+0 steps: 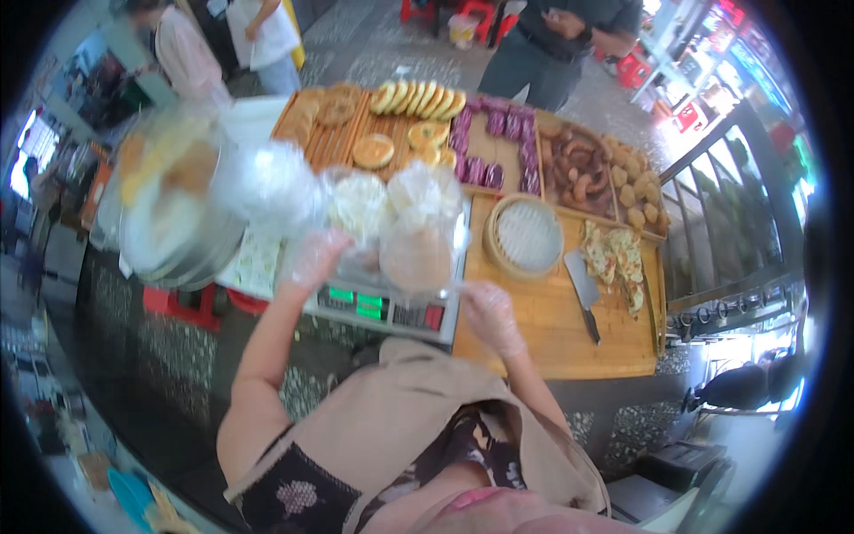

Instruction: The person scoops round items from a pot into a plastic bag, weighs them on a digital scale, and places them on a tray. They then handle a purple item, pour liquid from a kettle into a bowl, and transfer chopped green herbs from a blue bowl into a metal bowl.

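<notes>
Both of my hands wear clear plastic gloves. My left hand is at the front left of a digital scale with green displays, its fingertips beside clear plastic bags. Blur hides whether it grips one. My right hand pinches the lower right edge of a clear plastic bag holding a flat, round, tan item over the scale. Behind it sit another clear bag and a bag with pale contents. A heap of clear plastic bags lies to the left.
A bamboo steamer, a cleaver and cut flatbread rest on the wooden board. Trays of purple rolls, brown curved pieces and flat cakes stand behind. A blurred round container is left; a person stands opposite.
</notes>
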